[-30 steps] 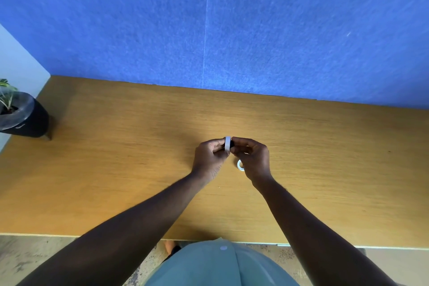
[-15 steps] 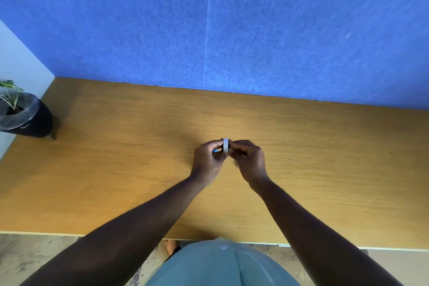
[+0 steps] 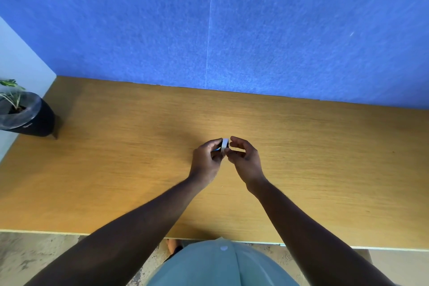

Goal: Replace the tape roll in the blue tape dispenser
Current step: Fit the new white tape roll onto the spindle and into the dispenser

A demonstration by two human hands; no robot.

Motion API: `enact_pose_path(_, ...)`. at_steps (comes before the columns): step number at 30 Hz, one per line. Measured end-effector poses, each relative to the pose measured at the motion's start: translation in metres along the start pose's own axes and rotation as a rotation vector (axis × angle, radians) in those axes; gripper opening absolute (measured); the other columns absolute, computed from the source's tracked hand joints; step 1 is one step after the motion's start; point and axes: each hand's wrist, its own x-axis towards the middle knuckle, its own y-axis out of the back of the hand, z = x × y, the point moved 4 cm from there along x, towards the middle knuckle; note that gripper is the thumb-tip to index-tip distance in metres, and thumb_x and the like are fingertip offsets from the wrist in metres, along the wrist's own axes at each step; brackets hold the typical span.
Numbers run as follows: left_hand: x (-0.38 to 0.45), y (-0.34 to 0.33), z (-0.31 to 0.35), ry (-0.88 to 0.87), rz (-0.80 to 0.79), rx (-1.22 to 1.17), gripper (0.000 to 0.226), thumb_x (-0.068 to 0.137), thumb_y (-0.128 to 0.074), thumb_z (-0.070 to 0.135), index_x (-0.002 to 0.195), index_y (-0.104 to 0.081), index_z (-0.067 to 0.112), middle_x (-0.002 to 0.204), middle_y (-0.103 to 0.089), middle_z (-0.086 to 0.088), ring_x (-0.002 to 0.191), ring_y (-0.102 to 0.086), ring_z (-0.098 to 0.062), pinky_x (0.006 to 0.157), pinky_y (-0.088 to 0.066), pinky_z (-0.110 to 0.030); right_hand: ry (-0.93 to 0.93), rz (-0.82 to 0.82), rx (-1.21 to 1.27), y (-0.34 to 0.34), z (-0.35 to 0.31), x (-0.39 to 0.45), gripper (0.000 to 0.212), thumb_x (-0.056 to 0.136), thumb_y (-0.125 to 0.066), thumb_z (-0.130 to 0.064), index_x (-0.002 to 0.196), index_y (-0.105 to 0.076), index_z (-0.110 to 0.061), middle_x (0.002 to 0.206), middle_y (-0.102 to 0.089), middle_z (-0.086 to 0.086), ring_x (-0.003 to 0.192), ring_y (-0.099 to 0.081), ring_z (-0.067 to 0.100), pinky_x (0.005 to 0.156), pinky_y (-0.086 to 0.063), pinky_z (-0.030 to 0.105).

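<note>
White tape roll point(image 3: 224, 144) is held upright, edge-on to the camera, above the middle of the wooden desk point(image 3: 325, 158). It is gripped by the left hand point(image 3: 207, 158), fingers curled round it; a sliver of blue, presumably the blue tape dispenser point(image 3: 215, 150), shows inside that grip, mostly hidden. The right hand point(image 3: 243, 158) is set just beside the roll, fingers loosely curled with a gap between thumb and forefinger; whether its fingertips touch the roll cannot be told. Half a second ago the right fingers were closed against the roll; they are now spread apart. At the desk's far left corner a dark pot point(image 3: 27, 118) is seen, holding a small green plant point(image 3: 11, 93).
</note>
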Motion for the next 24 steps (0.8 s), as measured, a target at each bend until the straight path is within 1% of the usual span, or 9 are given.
enact_pose_path(3, 0.001, 0.002, -0.001, 0.002, -0.002, -0.002, 0.039, 0.093, -0.075, 0.009, 0.132, -0.068, 0.005, 0.123, -0.074, -0.007, 0.110, -0.072, -0.014, 0.096, -0.058, -0.028, -0.062, -0.078, 0.082, -0.002, 0.000, 0.002, 0.049, 0.091, -0.081, -0.026, 0.138, -0.065, -0.026, 0.126, -0.070, 0.000, 0.104, -0.076, 0.020, 0.094, -0.063, 0.041)
enact_pose_path(8, 0.003, 0.009, -0.016, 0.053, -0.106, 0.026, 0.046, 0.092, -0.072, 0.000, 0.135, -0.066, 0.011, 0.130, -0.071, -0.003, 0.119, -0.069, -0.016, 0.099, -0.059, -0.033, -0.062, -0.109, 0.032, -0.002, -0.002, 0.005, 0.048, 0.088, -0.084, -0.016, 0.133, -0.067, -0.023, 0.113, -0.074, 0.001, 0.099, -0.078, 0.022, 0.092, -0.064, 0.044)
enact_pose_path(10, 0.004, 0.016, -0.025, 0.073, -0.126, 0.104, 0.053, 0.090, -0.069, -0.005, 0.139, -0.063, 0.015, 0.137, -0.067, -0.001, 0.127, -0.063, -0.016, 0.102, -0.057, -0.034, -0.075, -0.121, 0.022, -0.002, -0.002, 0.004, 0.048, 0.088, -0.084, -0.015, 0.132, -0.067, -0.021, 0.114, -0.073, 0.002, 0.100, -0.077, 0.022, 0.090, -0.065, 0.039)
enact_pose_path(12, 0.006, 0.026, -0.033, 0.060, -0.137, 0.264, 0.068, 0.082, -0.071, -0.009, 0.143, -0.058, 0.018, 0.146, -0.059, 0.001, 0.137, -0.054, -0.017, 0.108, -0.048, -0.028, -0.079, -0.140, -0.018, -0.003, -0.001, 0.004, 0.049, 0.088, -0.084, -0.012, 0.132, -0.065, -0.020, 0.117, -0.071, 0.002, 0.100, -0.076, 0.020, 0.086, -0.065, 0.032)
enact_pose_path(13, 0.007, 0.029, -0.037, 0.052, -0.169, 0.361, 0.078, 0.079, -0.074, -0.010, 0.148, -0.052, 0.019, 0.152, -0.053, 0.001, 0.143, -0.047, -0.018, 0.110, -0.043, -0.026, -0.072, -0.151, -0.060, -0.004, -0.001, 0.004, 0.050, 0.088, -0.083, -0.011, 0.133, -0.064, -0.020, 0.119, -0.070, 0.001, 0.100, -0.076, 0.018, 0.086, -0.065, 0.030)
enact_pose_path(15, 0.006, 0.033, -0.042, 0.071, -0.274, 0.498, 0.097, 0.077, -0.077, -0.010, 0.158, -0.035, 0.023, 0.164, -0.035, 0.004, 0.152, -0.031, -0.018, 0.115, -0.036, -0.028, -0.048, -0.176, -0.176, -0.007, 0.001, 0.005, 0.053, 0.088, -0.082, -0.010, 0.135, -0.062, -0.021, 0.122, -0.069, -0.001, 0.101, -0.075, 0.016, 0.084, -0.064, 0.027)
enact_pose_path(17, 0.007, 0.032, -0.048, 0.087, -0.374, 0.549, 0.108, 0.078, -0.080, -0.008, 0.163, -0.022, 0.025, 0.169, -0.024, 0.007, 0.156, -0.023, -0.018, 0.117, -0.036, -0.032, -0.021, -0.204, -0.267, -0.011, 0.002, 0.008, 0.057, 0.088, -0.082, -0.010, 0.140, -0.060, -0.021, 0.125, -0.067, -0.003, 0.105, -0.073, 0.014, 0.080, -0.062, 0.021)
enact_pose_path(20, 0.015, 0.026, -0.057, 0.085, -0.450, 0.564, 0.118, 0.075, -0.085, -0.003, 0.164, -0.014, 0.030, 0.170, -0.020, 0.009, 0.155, -0.026, -0.017, 0.115, -0.042, -0.035, 0.013, -0.220, -0.355, -0.015, 0.002, 0.012, 0.059, 0.088, -0.082, -0.007, 0.142, -0.060, -0.018, 0.131, -0.066, -0.003, 0.112, -0.070, 0.013, 0.080, -0.059, 0.019)
enact_pose_path(24, 0.025, 0.024, -0.064, 0.086, -0.424, 0.597, 0.114, 0.072, -0.090, 0.004, 0.160, -0.024, 0.035, 0.160, -0.037, 0.006, 0.146, -0.039, -0.018, 0.110, -0.050, -0.037, 0.063, -0.206, -0.477, -0.022, 0.004, 0.021, 0.059, 0.084, -0.086, -0.010, 0.138, -0.064, -0.020, 0.133, -0.066, -0.005, 0.112, -0.069, 0.010, 0.083, -0.060, 0.023)
